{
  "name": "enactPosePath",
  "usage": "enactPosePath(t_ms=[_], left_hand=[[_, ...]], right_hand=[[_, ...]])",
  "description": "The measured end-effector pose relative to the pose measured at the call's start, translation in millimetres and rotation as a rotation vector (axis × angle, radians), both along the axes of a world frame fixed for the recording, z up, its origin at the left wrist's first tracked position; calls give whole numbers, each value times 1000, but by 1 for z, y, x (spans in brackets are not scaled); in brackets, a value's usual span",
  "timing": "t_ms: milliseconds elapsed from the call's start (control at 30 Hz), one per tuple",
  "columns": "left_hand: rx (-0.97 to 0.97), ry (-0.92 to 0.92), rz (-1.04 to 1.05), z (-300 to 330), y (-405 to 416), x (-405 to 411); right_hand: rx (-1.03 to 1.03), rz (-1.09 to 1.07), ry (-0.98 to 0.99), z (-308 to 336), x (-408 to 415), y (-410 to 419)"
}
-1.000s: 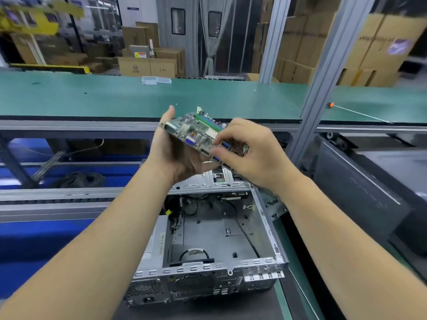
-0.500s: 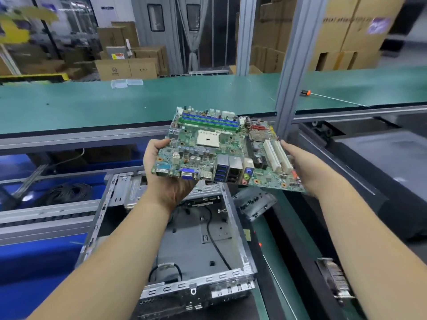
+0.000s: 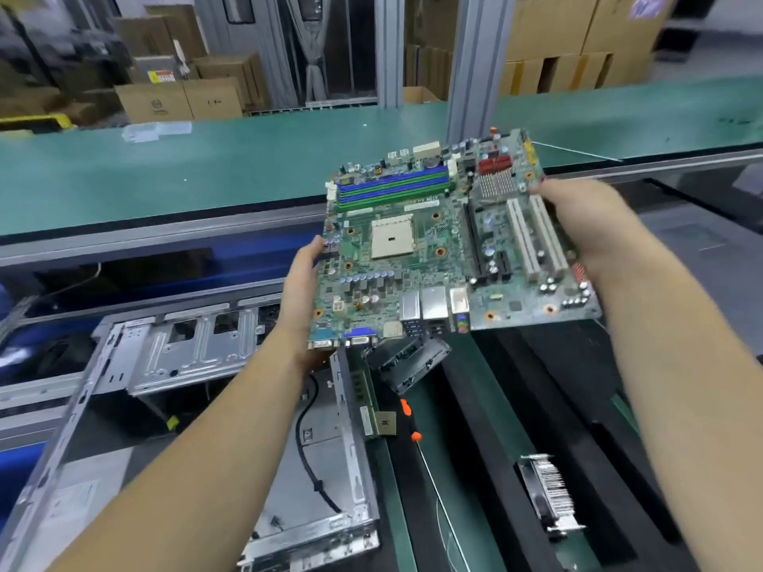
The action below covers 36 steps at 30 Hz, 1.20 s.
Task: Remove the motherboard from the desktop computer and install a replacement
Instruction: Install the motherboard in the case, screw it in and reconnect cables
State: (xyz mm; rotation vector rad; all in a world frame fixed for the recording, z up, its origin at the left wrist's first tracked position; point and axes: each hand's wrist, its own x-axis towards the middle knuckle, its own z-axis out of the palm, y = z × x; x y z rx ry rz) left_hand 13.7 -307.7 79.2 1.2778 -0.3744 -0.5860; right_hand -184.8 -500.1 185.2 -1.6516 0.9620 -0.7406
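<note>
Open computer case lying below left on the green bench, black cover panel, heatsink and RAM stick sitting right of it; motherboard being held in the air above them, now further right than 0.5 s ago, component side up, long axis left-right, port edge facing the person; left hand gripping its left edge, right hand gripping the right edge

One motherboard, one open case, two hands, one heatsink.
</note>
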Motion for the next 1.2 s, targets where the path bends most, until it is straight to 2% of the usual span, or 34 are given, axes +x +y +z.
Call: enactPosePath(t_ms=[100, 200, 300, 467, 800, 1200], left_hand=[[248, 2, -163, -9, -21, -12], [431, -122, 26, -20, -39, -17], [478, -298, 45, -30, -52, -24], [500, -442, -106, -47, -63, -34], [522, -393, -158, -69, -75, -44], [611, -396, -233, -84, -88, -39]], right_hand=[[-292, -48, 170, 27, 0, -10], [-628, -24, 388, 29, 19, -9], [-775, -23, 579, -3, 39, -14], [-753, -52, 746, -69, 45, -38], [-541, 47, 921, -153, 64, -71], [-493, 143, 1000, -204, 91, -87]])
